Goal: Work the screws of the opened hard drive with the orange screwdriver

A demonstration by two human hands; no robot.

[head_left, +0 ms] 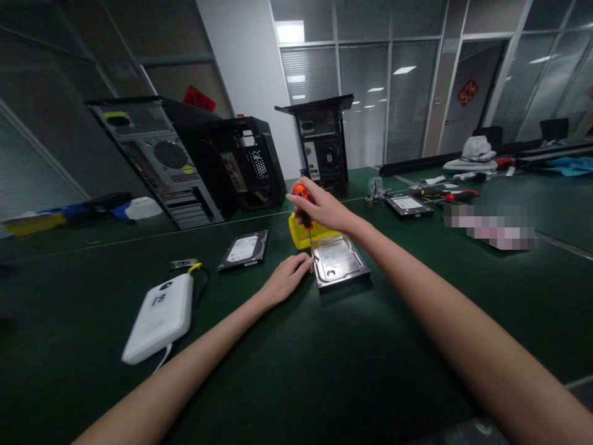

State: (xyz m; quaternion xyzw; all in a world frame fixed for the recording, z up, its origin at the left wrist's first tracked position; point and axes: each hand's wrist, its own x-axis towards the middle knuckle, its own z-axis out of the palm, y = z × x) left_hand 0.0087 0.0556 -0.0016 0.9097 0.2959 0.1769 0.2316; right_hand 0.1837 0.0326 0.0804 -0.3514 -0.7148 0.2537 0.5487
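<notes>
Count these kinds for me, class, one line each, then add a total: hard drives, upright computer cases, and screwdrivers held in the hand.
Hard drives: 3
Upright computer cases: 3
Screwdriver held in the right hand: 1
Total: 7

Dim, cool light falls across a dark green worktop (259,383), its foreground sinking into shadow, as white lamp reflections (290,31) glare in glass partitions (364,111) behind. A hard drive (341,262) catches pale sheen. Wide-angle distortion slants the white wall (245,74); clutter (90,211) at far left blurs; pixelation (491,230) masks a patch at right.
</notes>
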